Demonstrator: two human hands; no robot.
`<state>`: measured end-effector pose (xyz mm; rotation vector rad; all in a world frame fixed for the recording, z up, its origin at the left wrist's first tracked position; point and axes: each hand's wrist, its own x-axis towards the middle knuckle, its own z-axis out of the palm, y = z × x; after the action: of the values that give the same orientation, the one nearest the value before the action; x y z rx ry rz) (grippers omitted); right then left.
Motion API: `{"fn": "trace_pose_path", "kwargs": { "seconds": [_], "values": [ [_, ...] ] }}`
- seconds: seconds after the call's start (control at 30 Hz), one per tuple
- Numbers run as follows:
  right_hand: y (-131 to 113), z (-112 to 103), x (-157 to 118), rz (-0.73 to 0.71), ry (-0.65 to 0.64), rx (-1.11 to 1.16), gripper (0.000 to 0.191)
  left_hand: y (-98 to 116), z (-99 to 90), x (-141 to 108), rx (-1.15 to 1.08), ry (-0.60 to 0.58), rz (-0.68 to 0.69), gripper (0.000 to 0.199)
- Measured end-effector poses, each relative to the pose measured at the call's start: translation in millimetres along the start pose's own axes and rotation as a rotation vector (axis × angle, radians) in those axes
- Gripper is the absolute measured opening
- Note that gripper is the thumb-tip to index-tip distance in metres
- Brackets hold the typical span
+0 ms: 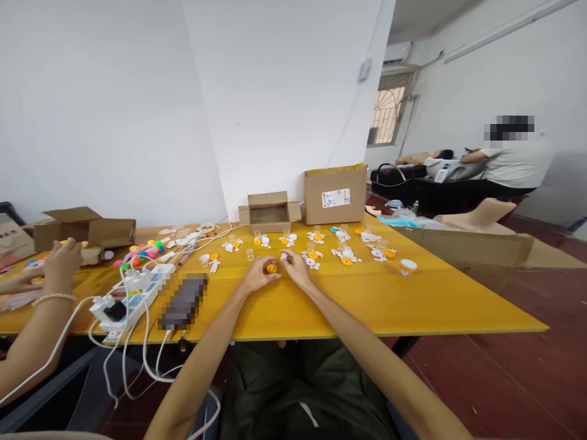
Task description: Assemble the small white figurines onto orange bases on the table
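Note:
Near the middle of the yellow table (385,308), my left hand (258,275) is curled around a small orange part (272,268). Close to its right, my right hand (296,267) pinches a small white piece (284,256) with dark marks. The two hands are a little apart. Beyond them lie several small groups of white and orange parts (312,255), with clear little cups (250,254) among them. A clear cup with a white top (408,267) stands to the right.
Open cardboard box (268,214) and taller carton (337,195) stand at the back. Left are a phone (183,302), a power strip (137,302) with loose cables, colourful balls (144,252) and another person's hands (62,263). A person (516,159) sits far right.

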<state>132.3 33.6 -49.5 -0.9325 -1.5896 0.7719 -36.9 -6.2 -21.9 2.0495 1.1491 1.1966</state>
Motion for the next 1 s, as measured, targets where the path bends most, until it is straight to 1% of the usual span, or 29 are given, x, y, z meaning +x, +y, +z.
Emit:
{"fn": "trace_pose_path", "kwargs": {
  "seconds": [0.07, 0.1, 0.2, 0.27, 0.33, 0.4, 0.5, 0.67, 0.77, 0.87, 0.93, 1.0],
  "values": [
    [1, 1, 1, -0.022, -0.019, -0.036, 0.021, 5, -3.5, 0, 0.063, 0.091, 0.036, 0.029],
    [0, 1, 1, -0.023, -0.032, -0.049, 0.019, 6, -5.9, 0, 0.107, 0.161, 0.055, 0.025],
    [-2, 3, 0, -0.003, -0.077, -0.062, 0.014, 3, -15.1, 1, 0.257, 0.41, 0.085, 0.026],
    [-4, 5, 0, 0.007, -0.113, -0.052, 0.012, -5, -21.6, 2, 0.327, 0.551, 0.035, 0.032],
    [-5, 7, 0, 0.014, -0.149, -0.037, 0.011, -13, -27.5, 2, 0.373, 0.622, -0.044, 0.038],
    [-6, 8, -1, 0.015, -0.179, -0.026, 0.011, -22, -32.2, 3, 0.381, 0.625, -0.097, 0.042],
    [-7, 9, -1, 0.01, -0.21, -0.018, 0.011, -33, -36.3, 6, 0.326, 0.572, -0.109, 0.042],
    [-13, 9, -3, 0.019, -0.265, 0.045, 0.012, -39, -36.7, 12, 0.245, 0.45, -0.126, 0.024],
    [-18, 12, -6, 0.024, -0.31, 0.092, 0.014, -36, -35.4, 13, 0.255, 0.399, -0.137, 0.024],
    [-19, 14, -8, 0.036, -0.335, 0.134, 0.017, -25, -33.4, 10, 0.276, 0.429, -0.118, 0.027],
    [-18, 15, -8, 0.063, -0.327, 0.176, 0.017, -15, -30.9, 7, 0.302, 0.468, -0.074, 0.023],
    [-16, 14, -7, 0.1, -0.307, 0.218, 0.018, -3, -27.0, 3, 0.309, 0.442, -0.003, 0.015]
  ]
}}
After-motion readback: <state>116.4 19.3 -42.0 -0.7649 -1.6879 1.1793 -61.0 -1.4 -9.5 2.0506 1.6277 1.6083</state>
